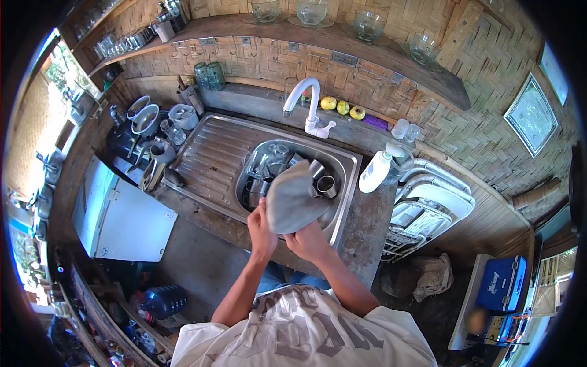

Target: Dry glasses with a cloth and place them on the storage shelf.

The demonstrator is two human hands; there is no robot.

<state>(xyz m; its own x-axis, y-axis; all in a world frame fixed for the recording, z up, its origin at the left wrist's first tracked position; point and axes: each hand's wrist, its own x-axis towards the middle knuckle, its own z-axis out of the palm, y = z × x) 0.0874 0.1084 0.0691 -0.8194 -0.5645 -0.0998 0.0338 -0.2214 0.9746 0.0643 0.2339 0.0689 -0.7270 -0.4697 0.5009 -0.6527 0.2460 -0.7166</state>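
Note:
Both my hands hold a grey, rounded dish-like object [293, 197] tilted up over the sink; it is slightly blurred, so I cannot tell its exact kind. My left hand [262, 229] grips its lower left edge, thumb up along the side. My right hand [306, 241] has hold of its lower edge, and most of those fingers are hidden. Behind the object, the stainless steel sink bowl [345, 197] contains metal cups [326, 184] and a clear glass container with glassware [270, 160]. Part of the bowl is covered by the object.
A white curved faucet [312, 103] rises behind the bowl. The ribbed drainboard [215, 160] lies to the left, near stacked dishes [146, 119]. On the right stand a white pump bottle [376, 170] and folded chairs [426, 202]. Glass cups [312, 11] line the shelf above.

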